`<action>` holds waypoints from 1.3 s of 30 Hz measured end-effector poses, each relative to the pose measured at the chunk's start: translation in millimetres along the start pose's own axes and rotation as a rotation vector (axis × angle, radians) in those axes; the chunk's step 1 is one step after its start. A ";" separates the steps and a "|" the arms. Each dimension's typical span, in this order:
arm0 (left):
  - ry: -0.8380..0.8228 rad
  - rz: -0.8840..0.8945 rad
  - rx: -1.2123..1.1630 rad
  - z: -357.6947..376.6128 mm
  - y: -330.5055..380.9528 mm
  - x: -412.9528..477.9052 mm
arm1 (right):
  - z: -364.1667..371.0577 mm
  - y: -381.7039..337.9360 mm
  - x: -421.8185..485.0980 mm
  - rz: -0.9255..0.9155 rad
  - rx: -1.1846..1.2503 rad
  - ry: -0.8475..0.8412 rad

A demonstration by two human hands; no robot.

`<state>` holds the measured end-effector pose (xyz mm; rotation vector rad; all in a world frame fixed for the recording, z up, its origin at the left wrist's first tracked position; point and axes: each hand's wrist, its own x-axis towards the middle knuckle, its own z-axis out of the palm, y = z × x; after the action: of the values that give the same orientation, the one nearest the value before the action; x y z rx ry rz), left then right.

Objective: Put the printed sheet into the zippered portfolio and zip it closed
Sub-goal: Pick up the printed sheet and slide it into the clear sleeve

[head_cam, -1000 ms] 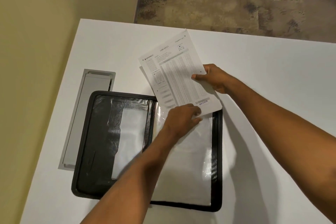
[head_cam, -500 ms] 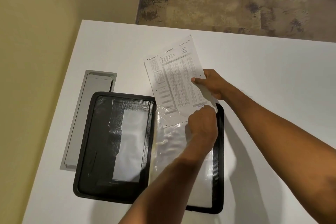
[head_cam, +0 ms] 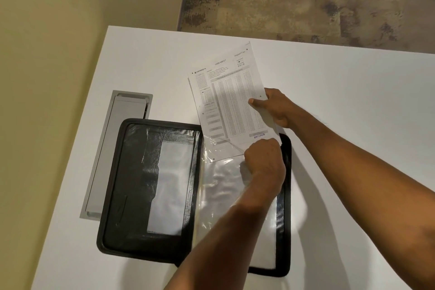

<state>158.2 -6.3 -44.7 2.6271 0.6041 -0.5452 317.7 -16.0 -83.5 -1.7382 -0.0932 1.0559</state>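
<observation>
A black zippered portfolio point(head_cam: 131, 186) lies open and flat on the white table point(head_cam: 341, 106). Its right half holds clear plastic sleeves point(head_cam: 221, 186). The printed sheet point(head_cam: 230, 101) sticks out past the portfolio's far edge, and its near end sits inside the top of a clear sleeve. My right hand point(head_cam: 274, 107) pinches the sheet's right edge, thumb on top. My left hand point(head_cam: 264, 160) is closed on the sleeve's top edge near the sheet's lower right corner.
A grey metal cable hatch point(head_cam: 117, 148) is set into the table just left of the portfolio. A yellow wall runs along the left side. Beyond the table's far edge lies brown patterned floor point(head_cam: 306, 2).
My left hand moved right, from the sheet's near edge to the sleeve's opening. The sheet slid toward me and its near end went under the clear plastic.
</observation>
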 end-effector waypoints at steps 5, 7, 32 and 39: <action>0.050 0.033 0.015 1.8 0.8 -4.5 | -1.5 13.3 -0.3 0.035 0.113 -0.025; 0.055 0.057 0.005 2.3 1.9 -6.7 | -2.9 18.4 0.2 0.055 0.171 -0.058; 0.049 0.307 0.103 33.5 -1.4 10.6 | 4.0 34.8 11.8 0.242 -0.192 0.180; 0.184 0.470 0.203 36.2 -12.9 14.9 | 7.1 27.3 18.9 0.343 -0.252 0.208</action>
<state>154.2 -6.9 -85.7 2.8944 -0.0349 -0.2295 313.2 -13.1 -117.0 -2.1352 0.2195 1.1369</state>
